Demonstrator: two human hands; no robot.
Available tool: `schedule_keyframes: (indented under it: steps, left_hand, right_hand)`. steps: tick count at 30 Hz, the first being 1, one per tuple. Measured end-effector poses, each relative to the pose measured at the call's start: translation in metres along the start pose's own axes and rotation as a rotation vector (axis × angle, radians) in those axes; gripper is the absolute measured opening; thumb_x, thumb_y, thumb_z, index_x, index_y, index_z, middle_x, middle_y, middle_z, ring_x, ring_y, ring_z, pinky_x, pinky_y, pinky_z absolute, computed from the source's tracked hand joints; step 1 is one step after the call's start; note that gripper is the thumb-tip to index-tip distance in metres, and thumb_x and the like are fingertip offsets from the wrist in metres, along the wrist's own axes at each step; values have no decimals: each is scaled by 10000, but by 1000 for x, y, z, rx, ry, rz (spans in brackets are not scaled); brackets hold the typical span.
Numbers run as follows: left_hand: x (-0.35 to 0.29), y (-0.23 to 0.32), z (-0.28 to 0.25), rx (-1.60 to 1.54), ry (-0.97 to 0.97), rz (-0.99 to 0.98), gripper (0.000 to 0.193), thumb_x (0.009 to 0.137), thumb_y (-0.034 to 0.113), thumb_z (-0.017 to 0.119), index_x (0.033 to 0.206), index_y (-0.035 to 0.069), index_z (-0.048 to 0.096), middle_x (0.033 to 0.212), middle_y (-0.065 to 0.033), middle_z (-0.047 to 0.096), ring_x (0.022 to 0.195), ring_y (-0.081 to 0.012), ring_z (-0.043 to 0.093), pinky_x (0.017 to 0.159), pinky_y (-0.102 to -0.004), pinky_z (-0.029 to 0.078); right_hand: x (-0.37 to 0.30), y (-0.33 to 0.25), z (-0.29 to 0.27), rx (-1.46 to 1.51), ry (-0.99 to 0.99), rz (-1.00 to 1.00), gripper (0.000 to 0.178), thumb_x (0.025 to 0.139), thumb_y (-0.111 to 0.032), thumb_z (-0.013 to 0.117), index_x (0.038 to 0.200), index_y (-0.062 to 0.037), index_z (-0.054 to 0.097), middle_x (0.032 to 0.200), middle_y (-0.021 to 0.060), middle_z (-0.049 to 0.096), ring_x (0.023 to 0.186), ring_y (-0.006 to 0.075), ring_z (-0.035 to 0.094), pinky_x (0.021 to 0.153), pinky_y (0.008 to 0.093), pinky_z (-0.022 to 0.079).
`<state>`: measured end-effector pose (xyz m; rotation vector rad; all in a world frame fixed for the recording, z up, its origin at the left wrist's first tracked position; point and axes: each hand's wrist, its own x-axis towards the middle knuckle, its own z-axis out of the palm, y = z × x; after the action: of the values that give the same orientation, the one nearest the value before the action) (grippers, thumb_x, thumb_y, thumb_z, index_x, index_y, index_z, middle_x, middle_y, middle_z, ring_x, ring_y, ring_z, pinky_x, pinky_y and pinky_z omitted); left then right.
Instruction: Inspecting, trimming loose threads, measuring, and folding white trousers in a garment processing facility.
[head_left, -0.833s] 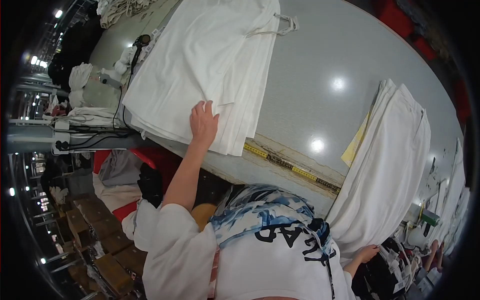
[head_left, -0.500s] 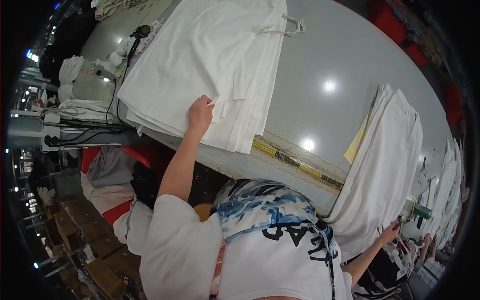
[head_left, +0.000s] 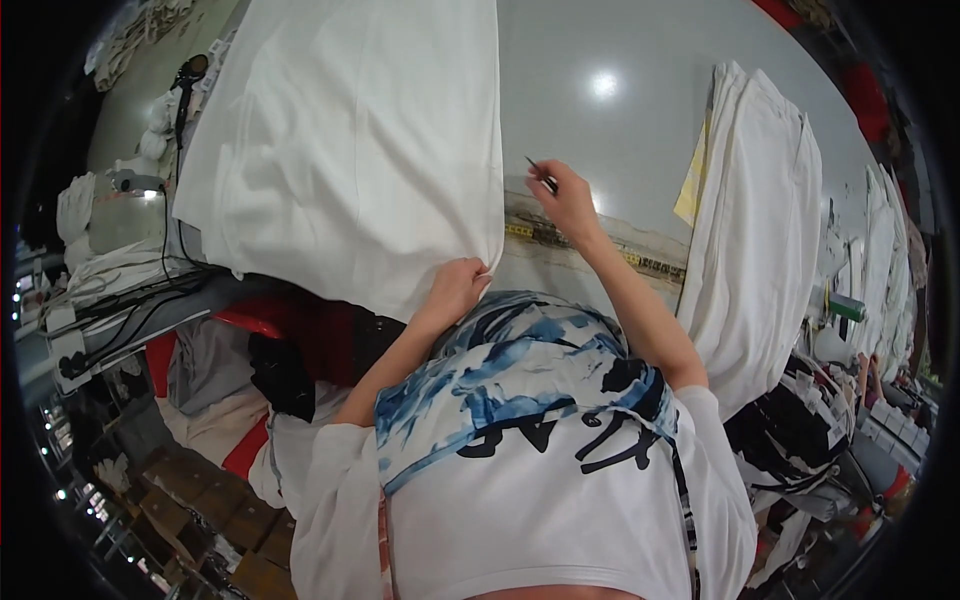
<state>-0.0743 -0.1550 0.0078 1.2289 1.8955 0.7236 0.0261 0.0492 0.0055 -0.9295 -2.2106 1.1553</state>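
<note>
A wide white cloth garment lies spread on the grey table, over the left and middle of the view. At its near right corner my left hand pinches the edge of the cloth between thumb and fingers. Just to the right of the garment, my right hand is raised over the table. Its fingers close on a small dark pointed tool; the tip points up and left, apart from the cloth. The tool's exact kind is too small to make out.
Folded white garments lie at the right, beside a yellow sheet. A yellow measuring tape runs along the near part of the table. Cables and a grey handheld device are at the left. Another person's hand shows far right.
My right hand has come from the far right to beside the garment, carrying the dark tool. My left hand has moved right and nearer, and the garment's top layer now spreads over the folds beneath.
</note>
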Motion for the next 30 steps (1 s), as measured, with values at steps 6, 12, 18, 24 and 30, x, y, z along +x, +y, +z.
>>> schedule_keyframes:
  steps: [6, 12, 18, 24, 30]
  left_hand:
    - [3, -11, -10, -24, -57, -14, 163, 792, 155, 608, 833, -2, 623, 778, -174, 615, 692, -325, 586, 635, -366, 458]
    - [20, -7, -18, 11, 74, 145, 139, 809, 144, 593, 832, 14, 633, 765, -154, 593, 673, -301, 581, 618, -357, 458]
    - [62, -11, -35, 68, 338, 158, 98, 799, 107, 612, 855, 30, 631, 735, -131, 571, 655, -273, 578, 597, -333, 461]
    - [110, 3, -35, 35, 511, 244, 197, 789, 52, 633, 984, 40, 604, 755, -96, 603, 659, -196, 602, 594, -278, 492]
    - [112, 16, -42, -537, 361, 58, 242, 805, 56, 639, 1035, 8, 580, 839, -98, 642, 708, -115, 616, 608, -226, 503]
  right_hand:
    - [21, 11, 53, -76, 42, -167, 181, 811, -176, 628, 925, -36, 621, 944, 112, 618, 778, 251, 624, 638, 329, 486]
    - [46, 26, 71, -188, 14, 39, 165, 819, -176, 599, 892, -30, 627, 804, 138, 619, 740, 273, 606, 652, 374, 464]
    - [58, 46, 54, -43, 161, 268, 170, 839, -167, 574, 866, -9, 628, 687, 119, 606, 662, 251, 588, 618, 360, 442]
    - [48, 32, 41, 200, 56, 318, 215, 871, -215, 567, 878, -9, 627, 636, 7, 544, 553, 115, 482, 516, 270, 378]
    - [33, -24, 29, 564, -227, 468, 235, 891, -247, 561, 917, -22, 623, 624, -49, 486, 537, 24, 398, 474, 194, 296]
